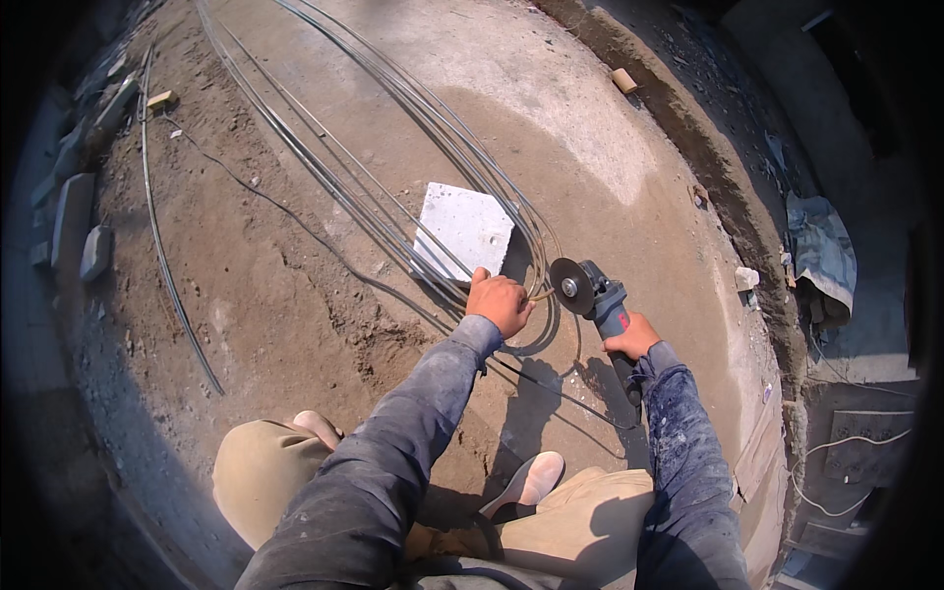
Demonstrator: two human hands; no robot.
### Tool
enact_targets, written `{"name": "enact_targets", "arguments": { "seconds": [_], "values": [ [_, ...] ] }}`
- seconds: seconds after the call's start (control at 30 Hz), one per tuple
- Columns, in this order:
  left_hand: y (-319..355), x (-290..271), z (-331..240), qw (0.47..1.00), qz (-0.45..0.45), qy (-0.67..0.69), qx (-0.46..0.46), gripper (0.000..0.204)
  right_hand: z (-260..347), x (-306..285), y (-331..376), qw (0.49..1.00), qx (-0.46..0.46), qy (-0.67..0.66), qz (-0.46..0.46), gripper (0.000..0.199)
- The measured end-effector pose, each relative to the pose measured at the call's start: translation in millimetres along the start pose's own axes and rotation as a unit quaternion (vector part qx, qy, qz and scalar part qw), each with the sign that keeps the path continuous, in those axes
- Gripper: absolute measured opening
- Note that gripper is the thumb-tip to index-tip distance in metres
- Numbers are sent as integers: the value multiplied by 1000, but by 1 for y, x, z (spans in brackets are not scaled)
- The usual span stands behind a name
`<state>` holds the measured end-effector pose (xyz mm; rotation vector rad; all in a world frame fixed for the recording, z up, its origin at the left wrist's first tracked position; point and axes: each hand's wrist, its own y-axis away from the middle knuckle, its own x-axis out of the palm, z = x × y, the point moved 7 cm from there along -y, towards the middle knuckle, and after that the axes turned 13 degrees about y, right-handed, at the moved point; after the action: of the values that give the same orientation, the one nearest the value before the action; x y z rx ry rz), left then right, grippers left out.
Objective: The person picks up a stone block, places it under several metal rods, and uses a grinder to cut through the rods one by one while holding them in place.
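Observation:
My left hand (500, 301) is closed around part of a bundle of long steel rods (324, 175), close to where they bend round in a loop. Its fingertips are partly hidden, so how many rods it grips cannot be made out. In my right hand (634, 337) is an angle grinder (612, 313), gripped by its body. The dark cutting disc (570, 286) faces the rods, just right of my left hand. Whether disc and rod touch is unclear. Under the rods lies a white block (464, 218).
A dark power cord (324, 245) crosses the dirt beneath the rods. One separate rod (157, 236) lies at the left, near stone slabs (73, 226). A raised edge (713, 167) runs along the right, with a crumpled sack (822, 251) beyond. My shoe (536, 479) is below the grinder.

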<state>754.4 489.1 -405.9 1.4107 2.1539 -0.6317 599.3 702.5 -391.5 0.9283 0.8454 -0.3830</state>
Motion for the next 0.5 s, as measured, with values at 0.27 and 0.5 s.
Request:
{"name": "enact_targets", "arguments": {
  "seconds": [0.27,0.5],
  "values": [
    [0,-2,-1,1000,-5,5,10,25,8,-3,4,1000,5,-14,3,41],
    [-1,1,-1,1000,3,0,0,25,-1,0,2,999,21,-30,13,42]
  ]
}}
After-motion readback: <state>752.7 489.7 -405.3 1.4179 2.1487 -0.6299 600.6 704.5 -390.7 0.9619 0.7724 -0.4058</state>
